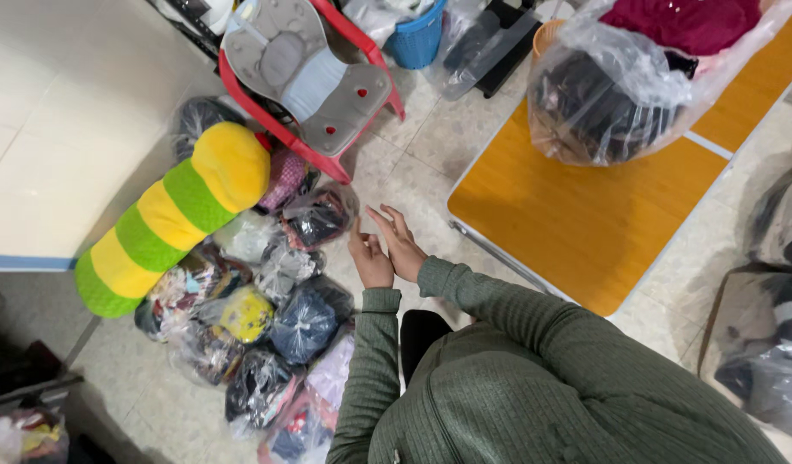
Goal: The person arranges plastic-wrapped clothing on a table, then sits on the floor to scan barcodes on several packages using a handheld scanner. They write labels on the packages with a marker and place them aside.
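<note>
Both hands are raised together over the tiled floor [413, 185], in front of a person in a ribbed green sweater; the left hand [369, 258] is loosely open with fingers relaxed and slightly curled, holding nothing; the right hand [401, 243] lies just beside it, fingers stretched out and spread a little, its palm side touching or nearly touching the left, and it too holds nothing.

The nearest thing to the hands is a clear plastic bag of dark clothing [317, 216], just to the left of them on the floor and apart from the fingers; it belongs to a heap of similar tied bags [276, 335] that runs along the floor toward the bottom edge; a long plush caterpillar [168, 215] in yellow and green bands rests across the heap, leaning on a white wall.

A red plastic chair [314, 73] with a grey cushion stands beyond the bags; to the right is an orange-topped bench [585, 215], bearing a big clear sack of dark garments [602, 99]; a blue basket [416, 39] sits at the top.
</note>
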